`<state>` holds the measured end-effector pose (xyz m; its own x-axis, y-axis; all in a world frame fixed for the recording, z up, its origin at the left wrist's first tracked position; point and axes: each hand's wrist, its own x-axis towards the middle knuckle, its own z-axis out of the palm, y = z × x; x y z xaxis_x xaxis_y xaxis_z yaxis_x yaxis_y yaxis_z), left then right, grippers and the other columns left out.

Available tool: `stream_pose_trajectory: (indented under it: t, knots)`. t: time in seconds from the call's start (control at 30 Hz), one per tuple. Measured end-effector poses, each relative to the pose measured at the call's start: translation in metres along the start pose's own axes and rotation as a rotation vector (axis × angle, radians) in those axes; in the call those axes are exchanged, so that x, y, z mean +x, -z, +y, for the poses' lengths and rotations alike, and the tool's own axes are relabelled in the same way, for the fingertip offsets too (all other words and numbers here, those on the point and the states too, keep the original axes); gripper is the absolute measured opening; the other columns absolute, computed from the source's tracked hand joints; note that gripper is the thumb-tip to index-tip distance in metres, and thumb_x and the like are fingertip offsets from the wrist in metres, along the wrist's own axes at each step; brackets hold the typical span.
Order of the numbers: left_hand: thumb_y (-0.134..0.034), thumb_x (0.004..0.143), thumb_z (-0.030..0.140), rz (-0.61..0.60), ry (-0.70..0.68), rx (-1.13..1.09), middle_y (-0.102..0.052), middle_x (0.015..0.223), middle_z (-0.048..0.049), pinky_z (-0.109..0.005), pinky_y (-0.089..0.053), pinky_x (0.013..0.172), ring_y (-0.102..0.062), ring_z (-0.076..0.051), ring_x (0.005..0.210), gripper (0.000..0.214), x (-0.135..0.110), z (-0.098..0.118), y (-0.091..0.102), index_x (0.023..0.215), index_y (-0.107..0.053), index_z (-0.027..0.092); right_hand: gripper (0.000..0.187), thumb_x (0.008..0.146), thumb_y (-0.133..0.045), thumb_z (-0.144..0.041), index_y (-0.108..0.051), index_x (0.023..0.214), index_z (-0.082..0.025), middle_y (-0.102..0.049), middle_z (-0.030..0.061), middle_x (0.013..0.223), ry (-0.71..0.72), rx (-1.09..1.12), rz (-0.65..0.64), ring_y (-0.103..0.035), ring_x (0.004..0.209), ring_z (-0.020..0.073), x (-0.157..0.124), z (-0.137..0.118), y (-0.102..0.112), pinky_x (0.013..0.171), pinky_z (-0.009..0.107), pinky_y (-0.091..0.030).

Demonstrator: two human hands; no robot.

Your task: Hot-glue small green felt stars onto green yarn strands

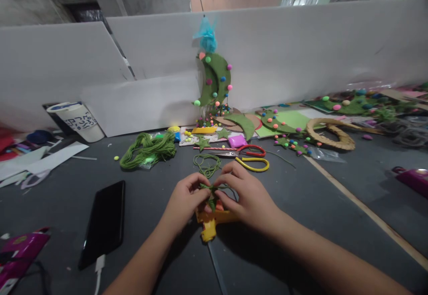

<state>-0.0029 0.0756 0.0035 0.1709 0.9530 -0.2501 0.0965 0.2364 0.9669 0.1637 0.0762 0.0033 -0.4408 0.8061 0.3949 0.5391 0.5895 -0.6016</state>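
My left hand (190, 199) and my right hand (249, 197) meet in the middle of the table, fingers closed on a small green felt star (212, 203). Fingertips cover much of its shape. A thin green strand runs beside it under my right fingers. Just below lies a yellow glue gun (210, 230), with a translucent stick (216, 266) reaching from its end toward me. Beyond my fingers rests a loose coil of green yarn (206, 165). Scissors (253, 163) with one red and one yellow handle lie past my right hand.
A black phone (103, 223) with a white cable lies left. Behind it are a skein of green yarn (149, 151) and a white cup (82, 121). A green crescent ornament (222, 79) with pompoms hangs against the white partition. A straw-coloured ring (329, 132) lies right.
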Motion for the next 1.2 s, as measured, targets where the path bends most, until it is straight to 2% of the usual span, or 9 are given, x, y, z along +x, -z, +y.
stream_pose_trajectory:
  t: [0.17, 0.37, 0.73, 1.03, 1.2]
  knots:
    - [-0.058, 0.067, 0.020, 0.024, 0.017, -0.063, -0.054, 0.061, 0.0055, -0.023, -0.049, 0.051, -0.057, -0.010, 0.050, 0.010, 0.001, -0.003, 0.000, 0.072, -0.050, 0.017, 0.008, 0.082, -0.050, -0.016, -0.057, 0.085, -0.019, -0.051, 0.0041, 0.089, -0.028, -0.022, -0.011, -0.054, 0.078, 0.0146, -0.001, 0.001, -0.006, 0.069, 0.026, -0.043]
    - [-0.057, 0.068, 0.018, 0.013, -0.004, -0.092, -0.049, 0.061, 0.0061, -0.025, -0.051, 0.054, -0.056, -0.011, 0.054, 0.009, 0.001, -0.005, 0.000, 0.072, -0.049, 0.018, 0.007, 0.083, -0.051, -0.020, -0.057, 0.079, -0.020, -0.053, 0.0009, 0.080, -0.110, -0.074, -0.004, -0.052, 0.069, 0.0130, -0.001, 0.000, -0.004, 0.059, 0.023, -0.037]
    - [-0.052, 0.070, 0.016, 0.006, -0.032, -0.057, -0.049, 0.065, 0.0054, -0.020, -0.046, 0.050, -0.054, -0.009, 0.052, 0.004, -0.002, -0.005, -0.009, 0.071, -0.049, 0.018, 0.013, 0.073, -0.051, -0.012, -0.045, 0.065, -0.019, -0.047, -0.0026, 0.073, -0.198, 0.068, 0.059, -0.049, 0.066, 0.0112, 0.003, 0.004, -0.010, 0.061, 0.022, -0.035]
    - [-0.051, 0.069, 0.014, 0.040, -0.068, -0.091, -0.048, 0.063, 0.0056, -0.021, -0.045, 0.051, -0.050, -0.008, 0.052, 0.005, -0.004, -0.008, -0.013, 0.070, -0.047, 0.018, 0.008, 0.073, -0.052, -0.014, -0.048, 0.069, -0.019, -0.047, -0.0015, 0.078, -0.160, -0.016, 0.074, -0.049, 0.069, 0.0121, -0.001, -0.002, -0.010, 0.063, 0.023, -0.036]
    - [-0.050, 0.070, 0.015, 0.053, -0.087, -0.034, -0.049, 0.066, 0.0047, -0.022, -0.046, 0.054, -0.053, -0.010, 0.056, 0.003, -0.005, -0.008, -0.013, 0.071, -0.048, 0.018, 0.010, 0.072, -0.052, -0.015, -0.047, 0.065, -0.019, -0.046, -0.0022, 0.075, -0.224, 0.053, 0.063, -0.049, 0.067, 0.0116, 0.000, 0.000, -0.011, 0.062, 0.023, -0.036]
